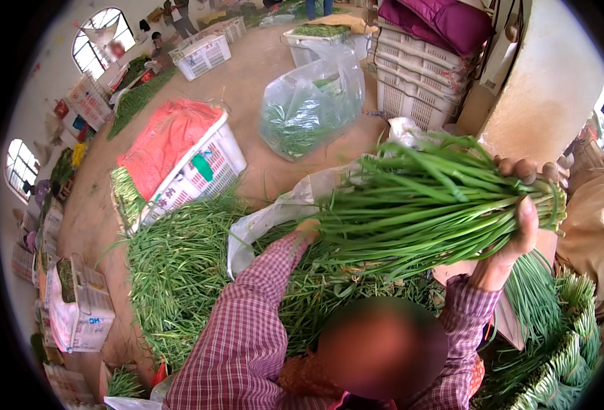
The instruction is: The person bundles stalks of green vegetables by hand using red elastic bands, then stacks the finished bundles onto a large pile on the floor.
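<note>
A thick bunch of long green chives point(414, 205) is held up sideways, pale cut ends to the right and leaf tips to the left. My right hand point(525, 205) is closed round it near the cut ends, thumb on the near side. My left hand point(309, 229) is at the leaf tips, mostly hidden behind them, so its grip does not show. Below and to the left lies a large heap of loose green leaves point(179, 277). Bundled chives point(558, 379) stand at the lower right, beside more long leaves point(532, 297) on a board.
A clear plastic sheet point(251, 230) lies over the heap. Beyond it stand a white crate point(220, 159) with red cloth, a clear bag of greens point(312, 107) and stacked crates point(414, 77). A wall edge point(543, 82) rises at right. Other people are far back.
</note>
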Motion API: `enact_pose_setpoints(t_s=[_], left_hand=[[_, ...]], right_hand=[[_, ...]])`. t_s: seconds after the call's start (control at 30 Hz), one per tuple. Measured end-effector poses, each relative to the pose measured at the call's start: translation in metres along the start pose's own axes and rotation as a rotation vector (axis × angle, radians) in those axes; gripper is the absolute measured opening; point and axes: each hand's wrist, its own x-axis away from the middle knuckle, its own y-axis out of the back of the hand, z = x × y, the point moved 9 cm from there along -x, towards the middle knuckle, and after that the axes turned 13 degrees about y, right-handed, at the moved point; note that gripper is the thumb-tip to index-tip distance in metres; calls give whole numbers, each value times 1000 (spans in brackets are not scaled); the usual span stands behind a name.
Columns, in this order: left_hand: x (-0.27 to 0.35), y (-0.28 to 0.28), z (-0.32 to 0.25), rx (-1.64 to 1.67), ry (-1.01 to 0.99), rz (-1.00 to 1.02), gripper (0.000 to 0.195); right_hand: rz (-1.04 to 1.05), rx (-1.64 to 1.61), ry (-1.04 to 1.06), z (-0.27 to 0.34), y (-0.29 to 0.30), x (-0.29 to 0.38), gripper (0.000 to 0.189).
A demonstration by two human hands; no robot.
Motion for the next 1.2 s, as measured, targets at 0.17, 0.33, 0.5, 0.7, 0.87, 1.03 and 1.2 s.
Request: enact_pose_setpoints(t_s=[0.17,0.33,0.5,0.7,0.87,1.03,1.2], left_hand=[[120,136,-121,-48,-328,-243,14],[279,-17,-210,-522,-510,52,78],[409,-179,-179,-806,-767,598,111],[369,-162,-39,-525,-185,733,108],[377,-122,76,-143,78,668,99],[387,-99,119,7,114,592,90],[384,-85,125,44,69,541,81]], right_hand=[[271,465,-209,-21,-27,16,40],[355,305,-340,-5,-71,54,38],[301,-27,-532,4,-121,84,47],[58,-494,-738,12,-143,127,55],[-44,-496,-942,-15,-121,173,46],[-28,-511,-1113,-50,-134,213,44],[-64,-347,-1287,-65,-91,255,85]])
